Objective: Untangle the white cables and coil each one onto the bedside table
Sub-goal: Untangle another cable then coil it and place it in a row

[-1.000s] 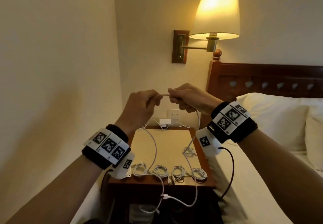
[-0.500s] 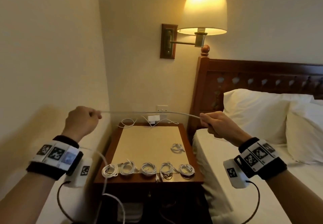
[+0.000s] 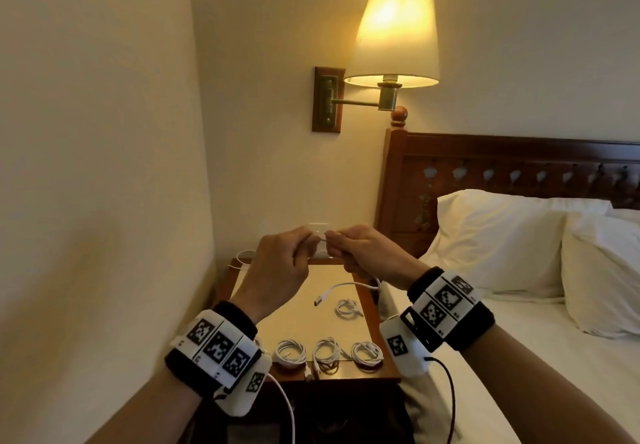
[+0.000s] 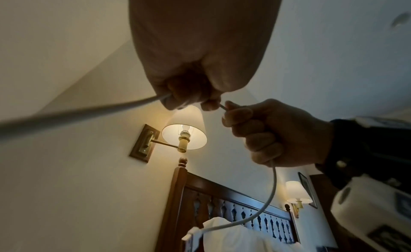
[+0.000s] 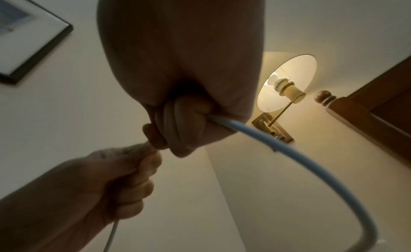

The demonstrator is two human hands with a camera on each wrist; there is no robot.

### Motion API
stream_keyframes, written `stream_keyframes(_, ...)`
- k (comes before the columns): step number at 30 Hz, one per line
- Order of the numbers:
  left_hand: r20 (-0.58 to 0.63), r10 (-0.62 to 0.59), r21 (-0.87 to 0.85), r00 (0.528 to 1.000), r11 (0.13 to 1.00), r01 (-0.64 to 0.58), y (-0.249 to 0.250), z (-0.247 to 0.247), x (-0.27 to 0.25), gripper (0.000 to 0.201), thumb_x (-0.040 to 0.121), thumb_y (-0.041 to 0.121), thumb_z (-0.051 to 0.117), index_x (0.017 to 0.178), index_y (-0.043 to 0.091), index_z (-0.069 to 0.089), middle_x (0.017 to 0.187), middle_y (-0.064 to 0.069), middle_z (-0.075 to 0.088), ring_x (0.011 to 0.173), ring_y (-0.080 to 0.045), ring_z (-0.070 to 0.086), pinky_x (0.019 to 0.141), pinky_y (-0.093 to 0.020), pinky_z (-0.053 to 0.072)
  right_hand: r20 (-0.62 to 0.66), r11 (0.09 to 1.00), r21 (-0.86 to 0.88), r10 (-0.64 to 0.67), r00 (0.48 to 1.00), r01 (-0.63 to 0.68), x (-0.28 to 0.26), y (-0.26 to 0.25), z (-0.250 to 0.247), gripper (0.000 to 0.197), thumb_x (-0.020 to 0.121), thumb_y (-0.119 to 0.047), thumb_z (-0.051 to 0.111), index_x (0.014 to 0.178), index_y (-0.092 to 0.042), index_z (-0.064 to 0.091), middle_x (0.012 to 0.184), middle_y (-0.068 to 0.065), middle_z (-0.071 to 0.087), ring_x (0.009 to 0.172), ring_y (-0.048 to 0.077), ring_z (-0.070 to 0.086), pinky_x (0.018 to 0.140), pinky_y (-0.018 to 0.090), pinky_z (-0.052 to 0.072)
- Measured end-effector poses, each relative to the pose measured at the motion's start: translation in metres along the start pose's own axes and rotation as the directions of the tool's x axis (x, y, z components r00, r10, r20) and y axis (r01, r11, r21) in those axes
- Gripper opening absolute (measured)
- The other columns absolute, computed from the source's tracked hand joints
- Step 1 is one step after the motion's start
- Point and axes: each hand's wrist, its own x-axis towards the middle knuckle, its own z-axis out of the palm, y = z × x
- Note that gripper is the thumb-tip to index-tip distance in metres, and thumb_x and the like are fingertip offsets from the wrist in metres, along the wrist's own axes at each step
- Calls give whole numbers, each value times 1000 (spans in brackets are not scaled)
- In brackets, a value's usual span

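Observation:
Both hands meet in the air above the bedside table (image 3: 346, 372). My left hand (image 3: 304, 243) and right hand (image 3: 341, 240) each pinch the same white cable (image 3: 322, 237), fingertips almost touching. From the right fist the cable (image 4: 274, 185) hangs in a loop, and its USB plug (image 3: 318, 300) dangles over the tabletop. The other part of the cable (image 4: 89, 113) leaves the left fist and trails down past the left wrist (image 3: 287, 409). Several coiled white cables (image 3: 327, 353) lie along the table's front edge, and one more coil (image 3: 348, 307) lies further back.
A loose white cable (image 3: 242, 256) lies at the table's back left, near a wall socket. A lit wall lamp (image 3: 394, 35) hangs above. The bed with white pillows (image 3: 495, 243) and a wooden headboard (image 3: 519, 166) is on the right. A wall stands close on the left.
Half a second ago the hands were spread wide with the cable stretched between them. Now they have come together again, and the plug end dangles over the table.

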Motion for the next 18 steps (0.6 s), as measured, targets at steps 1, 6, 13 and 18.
stream_keyframes(1,-40,-40,23,998,999,41,-6,-3,0,27,98,13,54,72,21,54,56,12,48,52,-5,45,52,-13,30,3,1000,15,13,1000,-13,-2,4,-3,41,105,-31,38,69,-15,48,51,-7,31,43,8,23,41,24,16)
stream_keyframes(6,-176,-254,80,951,959,272,-37,-33,4,33,96,12,51,64,11,53,52,2,48,50,-11,39,48,-17,28,-9,992,99,73,997,-72,-20,25,-28,41,104,-31,40,67,-17,52,52,-6,31,42,7,23,37,18,19)
stream_keyframes(13,-140,-433,-22,890,900,435,-45,-41,10,34,101,16,45,68,11,54,53,3,42,49,-13,36,47,-24,29,-201,994,9,105,974,-105,-26,51,-45,42,104,-28,40,67,-14,53,50,-6,39,42,8,32,40,18,27)
stream_keyframes(18,196,-606,-559,771,577,596,-13,-16,30,33,104,15,34,76,15,51,57,4,34,47,-11,33,47,-23,33,-636,891,-451,-274,721,-59,-18,58,-10,31,95,-8,57,126,-14,54,130,2,45,116,10,45,88,7,35)
